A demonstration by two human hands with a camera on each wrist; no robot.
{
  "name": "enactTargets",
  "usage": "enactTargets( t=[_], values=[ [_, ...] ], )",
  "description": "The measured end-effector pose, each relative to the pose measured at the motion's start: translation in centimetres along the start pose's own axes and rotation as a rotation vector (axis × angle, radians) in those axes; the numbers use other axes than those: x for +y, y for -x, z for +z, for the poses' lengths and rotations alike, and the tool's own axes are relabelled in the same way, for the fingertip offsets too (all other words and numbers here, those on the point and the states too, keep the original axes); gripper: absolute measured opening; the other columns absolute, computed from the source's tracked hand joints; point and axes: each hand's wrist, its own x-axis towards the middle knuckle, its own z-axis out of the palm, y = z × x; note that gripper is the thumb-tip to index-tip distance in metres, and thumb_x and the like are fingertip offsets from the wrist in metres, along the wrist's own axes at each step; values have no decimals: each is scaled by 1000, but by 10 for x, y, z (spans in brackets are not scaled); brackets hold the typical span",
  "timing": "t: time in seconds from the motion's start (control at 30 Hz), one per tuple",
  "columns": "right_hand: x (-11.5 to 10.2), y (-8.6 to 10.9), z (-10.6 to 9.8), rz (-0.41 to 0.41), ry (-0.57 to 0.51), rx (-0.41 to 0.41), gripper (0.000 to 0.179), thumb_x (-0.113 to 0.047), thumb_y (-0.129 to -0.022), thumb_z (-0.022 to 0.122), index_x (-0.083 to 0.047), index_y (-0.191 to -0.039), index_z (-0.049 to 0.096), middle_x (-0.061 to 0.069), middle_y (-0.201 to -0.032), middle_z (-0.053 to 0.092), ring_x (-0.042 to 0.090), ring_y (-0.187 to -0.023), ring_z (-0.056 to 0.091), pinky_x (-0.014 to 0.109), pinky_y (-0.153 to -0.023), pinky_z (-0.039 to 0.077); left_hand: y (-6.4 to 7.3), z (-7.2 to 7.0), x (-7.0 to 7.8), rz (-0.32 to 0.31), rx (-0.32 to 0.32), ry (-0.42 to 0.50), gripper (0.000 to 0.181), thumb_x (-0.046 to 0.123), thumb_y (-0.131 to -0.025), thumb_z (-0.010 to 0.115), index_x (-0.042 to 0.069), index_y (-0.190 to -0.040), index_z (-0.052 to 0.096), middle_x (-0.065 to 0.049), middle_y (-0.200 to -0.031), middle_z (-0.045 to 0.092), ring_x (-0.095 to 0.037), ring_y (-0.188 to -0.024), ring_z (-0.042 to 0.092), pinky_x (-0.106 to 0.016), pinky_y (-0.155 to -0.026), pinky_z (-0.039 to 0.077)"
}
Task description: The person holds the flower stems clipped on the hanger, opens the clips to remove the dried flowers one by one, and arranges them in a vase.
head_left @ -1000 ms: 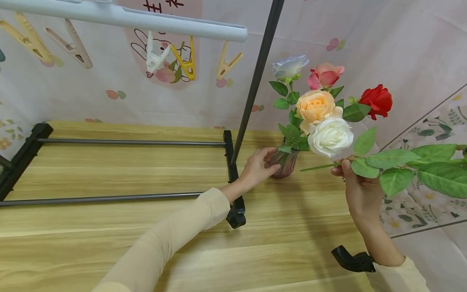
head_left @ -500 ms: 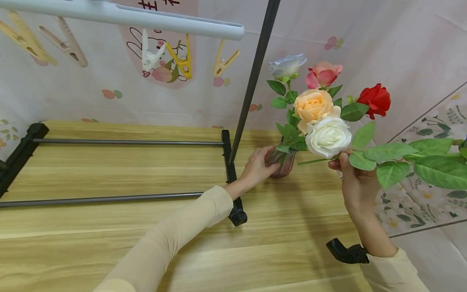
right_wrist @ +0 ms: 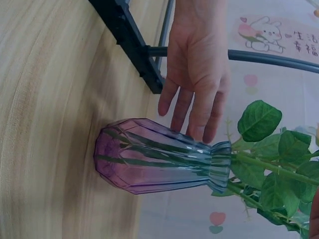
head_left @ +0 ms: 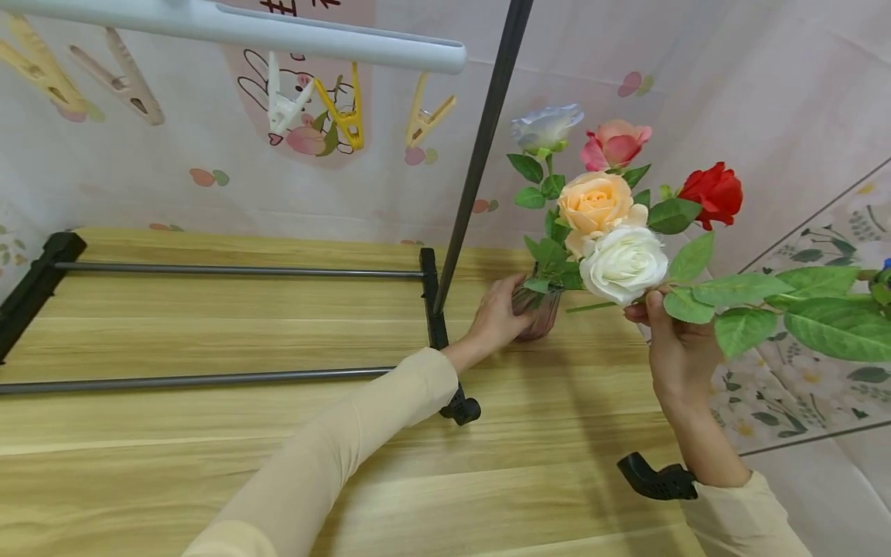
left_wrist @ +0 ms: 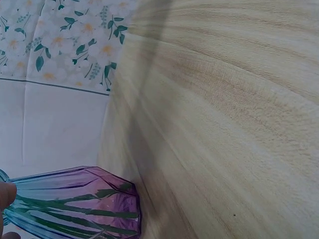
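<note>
A faceted glass vase (head_left: 543, 321), purple at the base and bluish at the neck, stands on the wooden table, with several green stems inside. My left hand (head_left: 497, 313) is at its left side; in the right wrist view the left hand's fingers (right_wrist: 202, 112) reach out fairly straight, tips at the vase's upper part. Out of the vase rise roses: pale blue (head_left: 547, 128), pink (head_left: 616, 145), peach (head_left: 595, 203), white (head_left: 624, 264) and red (head_left: 711, 195). My right hand (head_left: 685, 352) pinches a leafy flower stem (head_left: 590, 307), its cut end pointing at the vase; a blue bit shows at the right edge.
A black rack base (head_left: 237, 377) lies left of the vase, with an upright pole (head_left: 480, 162) beside the flowers. Above hangs a white bar (head_left: 334, 40) with several clothespins (head_left: 346, 112). Patterned cloth (head_left: 800, 379) bounds the right side.
The right hand has shifted slightly left with the stem, and the stem's end sits a bit higher and nearer the vase. The left hand stays at the vase; the view has shifted a little.
</note>
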Motion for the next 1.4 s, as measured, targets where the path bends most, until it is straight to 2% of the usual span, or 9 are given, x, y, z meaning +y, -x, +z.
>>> enactTargets(
  t=[0.2, 0.47, 0.6, 0.73, 0.83, 1.0, 1.17, 1.3, 1.4],
  values=[
    [3, -2, 0, -3, 4, 13, 14, 9, -93, 56, 3, -96, 68, 2, -77, 72, 10, -70, 71, 19, -72, 57, -3, 3, 0, -25, 11, -12, 66, 17, -92, 67, 8, -150, 37, -11, -151, 42, -27, -138, 43, -41, -111, 40],
    [3, -8, 5, 7, 71, 50, 14, 4, -93, 58, 2, -101, 70, -1, -77, 72, 8, -70, 69, 18, -71, 56, -9, 7, 3, 0, 34, -19, 66, 12, -91, 66, 8, -150, 36, -13, -150, 43, -27, -138, 43, -39, -113, 39],
    [3, -9, 7, 59, 166, 103, 13, -3, -94, 61, -7, -100, 72, -6, -73, 71, 4, -67, 68, 16, -72, 55, -12, 9, 5, 1, 25, 62, 67, 9, -92, 65, 7, -151, 34, -15, -149, 40, -27, -135, 48, -32, -109, 43],
    [4, -10, 8, 85, 142, 102, 16, -4, -94, 61, -7, -106, 71, -6, -79, 70, 4, -68, 67, 15, -71, 54, -14, 13, 5, 9, 23, 117, 66, 7, -92, 64, 6, -151, 33, -17, -148, 38, -27, -132, 52, -23, -105, 45],
    [5, -10, 9, 100, 131, 101, 17, -3, -94, 60, -9, -108, 69, -6, -83, 70, 4, -70, 66, 14, -70, 53, -15, 15, 3, 18, 38, 108, 65, 8, -92, 63, 6, -150, 33, -16, -146, 40, -27, -132, 52, -23, -106, 45],
    [6, -12, 11, 175, 281, 140, 16, -11, -96, 59, -17, -108, 69, -12, -86, 71, 1, -71, 65, 13, -72, 52, -14, 17, 1, 21, 70, 47, 64, 11, -92, 64, 7, -150, 36, -15, -146, 43, -29, -135, 47, -34, -110, 43],
    [8, -14, 11, 237, 302, 148, 17, -12, -98, 56, -19, -108, 69, -13, -91, 69, 1, -80, 64, 14, -76, 51, -14, 20, -3, 43, 82, 3, 59, 10, -93, 63, 7, -147, 39, -15, -146, 45, -29, -136, 46, -35, -111, 41],
    [11, -16, 10, 210, 220, 134, 19, -7, -98, 54, -18, -103, 68, -11, -91, 68, 2, -84, 61, 15, -78, 49, -15, 22, -5, 69, 92, -20, 58, 8, -93, 63, 7, -146, 40, -14, -145, 47, -28, -136, 47, -35, -111, 42],
    [15, -18, 9, 144, 210, 112, 23, -2, -98, 51, -17, -102, 68, -11, -89, 67, 1, -82, 58, 15, -74, 45, -16, 24, -5, 82, 104, -50, 58, 8, -92, 64, 7, -145, 42, -13, -142, 49, -28, -134, 49, -35, -110, 43]
  ],
)
